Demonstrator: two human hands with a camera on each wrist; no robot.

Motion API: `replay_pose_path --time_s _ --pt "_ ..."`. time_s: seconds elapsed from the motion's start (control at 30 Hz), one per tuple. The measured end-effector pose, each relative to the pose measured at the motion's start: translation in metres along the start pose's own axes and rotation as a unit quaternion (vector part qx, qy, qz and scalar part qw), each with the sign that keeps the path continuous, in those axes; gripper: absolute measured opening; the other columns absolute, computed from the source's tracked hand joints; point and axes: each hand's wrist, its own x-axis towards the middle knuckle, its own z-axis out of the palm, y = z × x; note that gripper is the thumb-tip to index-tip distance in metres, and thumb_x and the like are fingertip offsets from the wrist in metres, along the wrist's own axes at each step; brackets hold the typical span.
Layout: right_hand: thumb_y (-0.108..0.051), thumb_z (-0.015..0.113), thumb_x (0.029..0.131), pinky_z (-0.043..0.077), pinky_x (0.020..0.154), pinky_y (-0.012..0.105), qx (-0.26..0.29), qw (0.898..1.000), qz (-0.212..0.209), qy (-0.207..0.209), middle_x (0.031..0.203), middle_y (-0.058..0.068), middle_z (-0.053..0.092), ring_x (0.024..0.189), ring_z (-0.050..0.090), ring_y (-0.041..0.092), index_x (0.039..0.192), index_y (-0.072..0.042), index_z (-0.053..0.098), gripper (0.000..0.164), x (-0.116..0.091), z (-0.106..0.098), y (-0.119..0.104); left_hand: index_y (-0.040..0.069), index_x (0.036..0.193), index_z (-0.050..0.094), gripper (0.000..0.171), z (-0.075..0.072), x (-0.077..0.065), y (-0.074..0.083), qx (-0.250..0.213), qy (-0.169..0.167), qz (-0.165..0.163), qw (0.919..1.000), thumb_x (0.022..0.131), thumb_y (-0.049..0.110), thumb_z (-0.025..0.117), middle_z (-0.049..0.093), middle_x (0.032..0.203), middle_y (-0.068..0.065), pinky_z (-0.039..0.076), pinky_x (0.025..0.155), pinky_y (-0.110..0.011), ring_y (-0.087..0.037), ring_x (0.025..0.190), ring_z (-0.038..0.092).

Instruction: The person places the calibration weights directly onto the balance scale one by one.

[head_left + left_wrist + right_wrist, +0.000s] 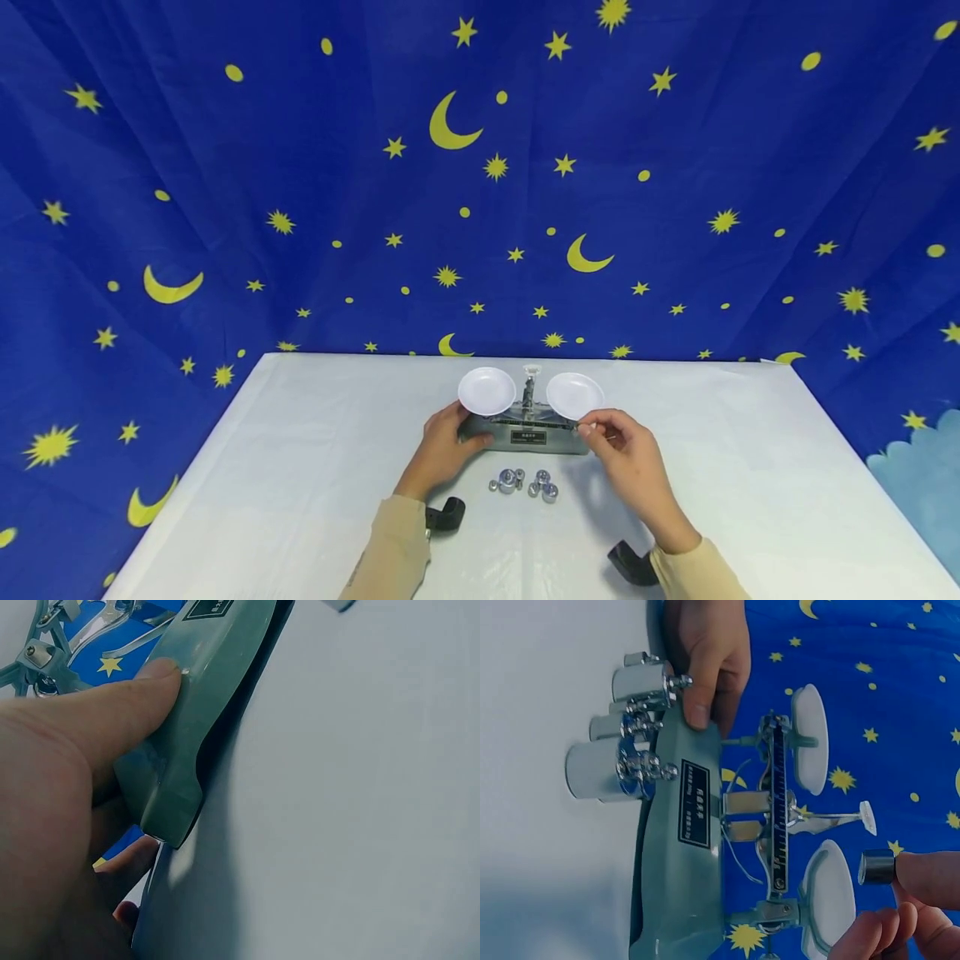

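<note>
A balance scale (pixel 528 439) with a grey-green base stands on the table, bearing a left white pan (pixel 487 392) and a right white pan (pixel 575 396). My left hand (pixel 444 446) grips the left end of the base; its thumb (pixel 154 686) lies on the front face and the other fingers go behind. Close to the right pan, my right hand (pixel 628 454) pinches a small metal weight (pixel 876 867) between thumb and finger. Several metal weights (pixel 604 769) stand in front of the scale, in two small clusters.
A white-covered table (pixel 315 467) carries everything. Behind it hangs a blue curtain (pixel 360 192) with yellow stars and moons. Black wrist mounts (pixel 447 514) sit by both of the beige sleeves (pixel 393 546).
</note>
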Motion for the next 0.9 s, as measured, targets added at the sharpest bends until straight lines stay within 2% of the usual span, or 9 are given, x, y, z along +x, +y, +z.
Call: replay_pose_path --time_s 0.27,0.6,0.9 --pt "-0.008 0.071 0.094 0.046 0.062 0.021 -0.004 1.0 -0.014 0.026 0.083 0.005 0.059 0.073 0.054 0.013 0.097 -0.006 0.072 0.004 0.007 -0.001 0.001 0.003 0.144 0.053 0.065 0.001 -0.001 -0.001 -0.004 0.0 -0.002 1.0 0.088 0.027 0.077 0.053 0.146 -0.016 0.024 0.116 -0.059 -0.033 0.137 0.047" --pt "-0.002 0.072 0.091 0.045 0.063 0.017 -0.019 0.995 -0.064 0.072 0.083 0.005 0.061 0.072 0.054 0.013 0.095 -0.003 0.073 0.005 0.022 0.001 0.003 0.002 0.143 0.054 0.064 0.0 -0.002 0.002 -0.006 0.0 -0.009 0.9999 0.089 0.029 0.076 0.054 0.146 -0.016 0.023 0.117 -0.057 -0.033 0.138 0.046" --pt "-0.004 0.072 0.091 0.045 0.064 0.015 -0.026 0.993 -0.067 0.091 0.084 0.006 0.063 0.073 0.056 0.014 0.095 -0.003 0.075 0.005 0.032 0.003 0.003 0.002 0.142 0.055 0.064 0.0 -0.002 0.002 -0.007 -0.001 -0.012 0.9999 0.089 0.03 0.076 0.054 0.145 -0.016 0.022 0.118 -0.056 -0.032 0.139 0.045"
